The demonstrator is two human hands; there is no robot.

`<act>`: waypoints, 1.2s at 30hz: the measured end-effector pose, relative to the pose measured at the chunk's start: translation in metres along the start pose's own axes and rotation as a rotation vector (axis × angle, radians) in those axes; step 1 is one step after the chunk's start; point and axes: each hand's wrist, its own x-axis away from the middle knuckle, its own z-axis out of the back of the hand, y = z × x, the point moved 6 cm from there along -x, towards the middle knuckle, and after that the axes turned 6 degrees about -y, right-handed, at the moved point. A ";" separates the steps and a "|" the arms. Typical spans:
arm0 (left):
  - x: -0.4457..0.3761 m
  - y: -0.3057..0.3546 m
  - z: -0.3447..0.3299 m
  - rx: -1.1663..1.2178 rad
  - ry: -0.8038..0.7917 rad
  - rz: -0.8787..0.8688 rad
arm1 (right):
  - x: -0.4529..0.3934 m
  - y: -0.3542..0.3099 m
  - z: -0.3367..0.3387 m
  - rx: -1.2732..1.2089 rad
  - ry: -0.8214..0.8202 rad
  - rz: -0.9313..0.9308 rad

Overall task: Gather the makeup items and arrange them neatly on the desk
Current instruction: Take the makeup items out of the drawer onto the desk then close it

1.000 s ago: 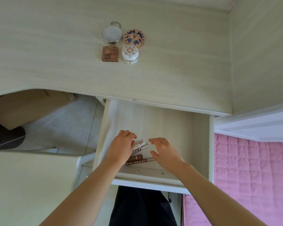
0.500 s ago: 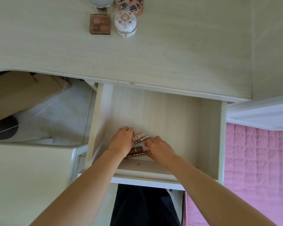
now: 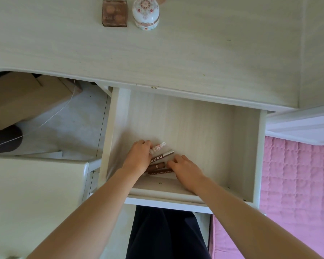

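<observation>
**Both hands close around the tubes in the open drawer**

Our left hand (image 3: 138, 157) curls its fingers over the left ends of the makeup tubes, pressing against them, and our right hand (image 3: 185, 170) meets them from the other side, fingertips bent onto the lowest brown tube (image 3: 160, 172). Between our hands lie four slim items side by side near the front of the drawer (image 3: 204, 128): a white tube with a bunny cap (image 3: 158, 147) farthest from us, then a brown tube with a silver cap (image 3: 162, 157), a short brown tube (image 3: 157, 166), and the lowest one. Whether any has left the drawer floor we cannot tell. Up on the desk (image 3: 195, 53) sit a square brown palette (image 3: 114, 13) and, just beside it on the right, a white patterned jar (image 3: 146, 13).
</observation>
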 end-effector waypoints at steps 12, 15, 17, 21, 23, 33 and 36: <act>0.006 -0.012 0.020 0.206 0.058 0.082 | 0.012 0.008 0.005 -0.067 -0.008 -0.074; 0.006 -0.014 0.016 0.268 0.035 0.124 | 0.009 0.004 0.010 -0.061 0.074 -0.072; 0.005 -0.015 0.013 0.274 0.025 0.147 | 0.006 -0.004 0.014 -0.046 0.124 -0.035; 0.000 -0.013 0.004 0.271 -0.027 0.105 | 0.001 -0.024 0.016 -0.002 0.175 0.069; -0.001 -0.014 -0.003 0.292 -0.084 0.099 | -0.004 -0.027 0.016 -0.020 0.180 0.077; -0.003 -0.020 -0.013 0.262 -0.105 0.056 | -0.017 -0.024 0.007 -0.014 0.178 -0.008; -0.002 -0.022 -0.008 0.267 -0.047 0.045 | -0.011 -0.015 0.004 -0.024 0.147 -0.040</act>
